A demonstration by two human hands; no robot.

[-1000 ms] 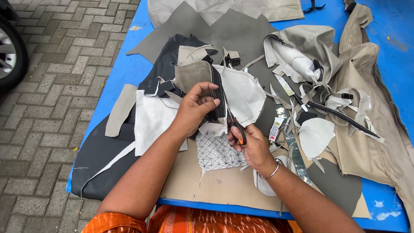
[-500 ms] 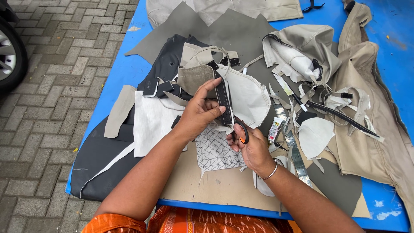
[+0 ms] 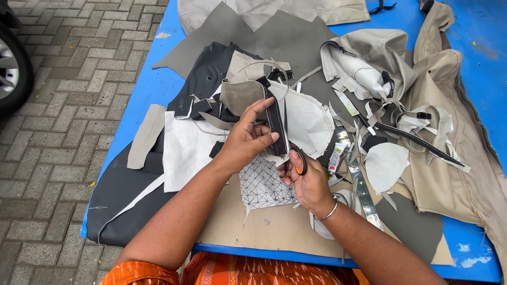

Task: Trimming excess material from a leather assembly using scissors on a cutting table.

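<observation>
Holding the black strap [image 3: 276,126] pinched in my left hand [image 3: 248,140], long axis running up-down, just above the scissors [image 3: 297,158] | right hand [image 3: 311,182] was nearer the blades, grip closed through the orange loops | count: one strap, one scissors, one triangle-print scrap [image 3: 264,184] under both hands on the blue counter [image 3: 158,84]

A black strap [image 3: 275,124], sewn to a khaki fabric piece [image 3: 244,96], runs upright from the piece's top edge down toward the scissors [image 3: 297,158]. The piece is folded and lifted slightly, just above the scissors. The scissors have orange-lined black loops; their blades point up along the strap's lower right edge. A white patch [image 3: 262,184] with a black triangle grid lies flat just below and left of the scissors.
</observation>
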